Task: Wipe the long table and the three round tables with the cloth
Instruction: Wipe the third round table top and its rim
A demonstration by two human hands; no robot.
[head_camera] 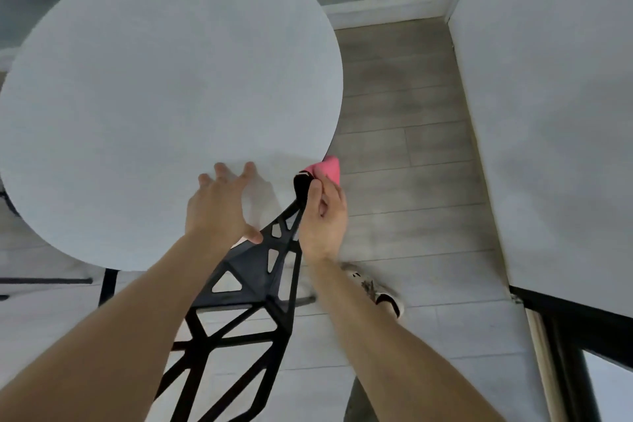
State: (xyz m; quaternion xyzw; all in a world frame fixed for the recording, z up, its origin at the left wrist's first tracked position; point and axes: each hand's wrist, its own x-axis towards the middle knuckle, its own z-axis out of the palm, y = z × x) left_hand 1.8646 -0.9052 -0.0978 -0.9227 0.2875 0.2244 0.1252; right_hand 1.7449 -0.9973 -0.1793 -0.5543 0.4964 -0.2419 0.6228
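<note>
A white round table (164, 86) fills the upper left of the head view. My left hand (219, 205) rests on its near edge with fingers spread and straight. Just off the table's right rim, my right hand (322, 216) grips a pink cloth (327, 169), which sticks out above the fingers. A white long table (555, 113) runs along the right side.
A black chair (253, 284) with a cut-out triangular frame stands under my arms, its back top near my right hand. Wooden floor (404, 134) lies between the two tables. My shoe (380, 288) is on the floor. A glass wall and white skirting stand behind.
</note>
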